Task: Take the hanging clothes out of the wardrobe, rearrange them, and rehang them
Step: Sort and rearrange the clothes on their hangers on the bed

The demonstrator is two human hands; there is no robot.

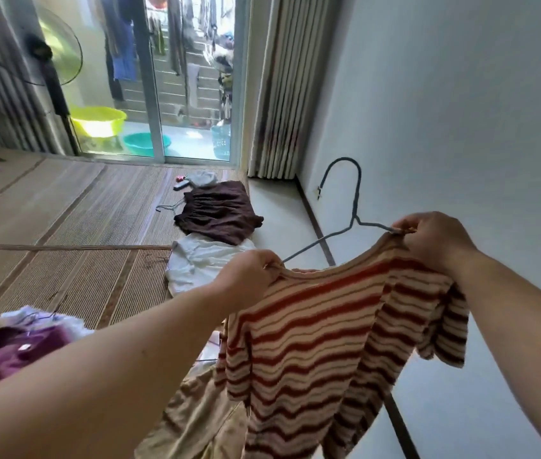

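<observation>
Lower right of the frame, left hand (251,273) and right hand (434,240) pinch the striped shirt (322,332) at its shoulders, apparently to seat it on the hanger (351,207).

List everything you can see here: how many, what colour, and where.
striped top: 1, red and cream, held up in front
hanger: 1, grey wire, inside the top's neck, hook up
brown garment: 1, brown, on the floor near the wall
white garment: 1, white, floor, beside the brown one
purple garment: 1, purple, lower left
beige garment: 1, beige, floor below the top
mat: tan, woven, covering the floor
yellow basin: 1, beyond the glass door
green basin: 1, beside the yellow one
basket: 1, teal, outside, right
fan: 1, green, upper left
left hand: grips one shoulder of the top
right hand: grips the other shoulder
</observation>
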